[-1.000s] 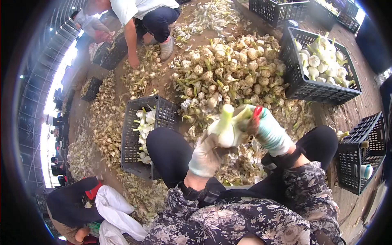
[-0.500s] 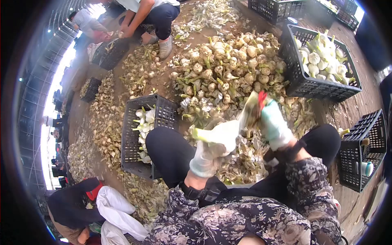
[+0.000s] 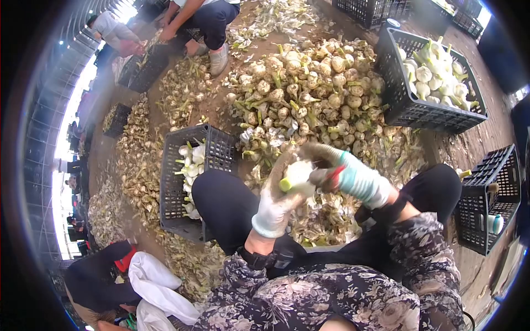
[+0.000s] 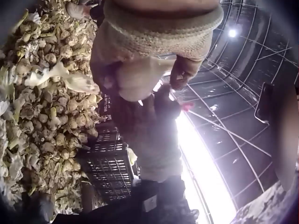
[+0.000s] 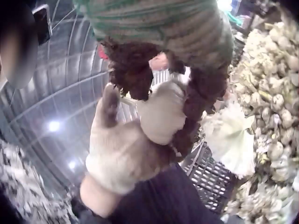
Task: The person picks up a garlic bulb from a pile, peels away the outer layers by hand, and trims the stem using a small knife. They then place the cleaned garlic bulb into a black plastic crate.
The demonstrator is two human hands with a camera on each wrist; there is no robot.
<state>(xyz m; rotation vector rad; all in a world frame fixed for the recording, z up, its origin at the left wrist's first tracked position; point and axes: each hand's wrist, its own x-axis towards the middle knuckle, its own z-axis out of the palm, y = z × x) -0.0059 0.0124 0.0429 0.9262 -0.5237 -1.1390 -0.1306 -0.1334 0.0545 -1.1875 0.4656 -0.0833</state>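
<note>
A white garlic bulb (image 3: 298, 173) with a short cut green stem sits between the two gloved hands, above the person's lap. The left hand (image 3: 277, 205), in a pale glove, grips the bulb from below and the left. From the right, the right hand (image 3: 353, 175) reaches over it; its glove is white and green, with dark soiled fingertips and something red (image 3: 334, 175) at the thumb. In the right wrist view its thumb and fingers curl about the bulb (image 5: 162, 114), partly covering it. A pale piece of husk (image 5: 231, 140) shows beside those fingers.
Ahead lies a heap of unpeeled garlic (image 3: 314, 83). Black crates holding white bulbs stand at left (image 3: 221, 149) and right (image 3: 397, 105); another crate (image 3: 475, 220) holds a bottle. Loose husks (image 3: 326, 220) cover the floor between the knees. Another person (image 3: 207, 27) crouches beyond.
The right hand pulled away up and right with husk, then came back to the bulb. The bulb turned in the left hand, its stem now pointing down and left.
</note>
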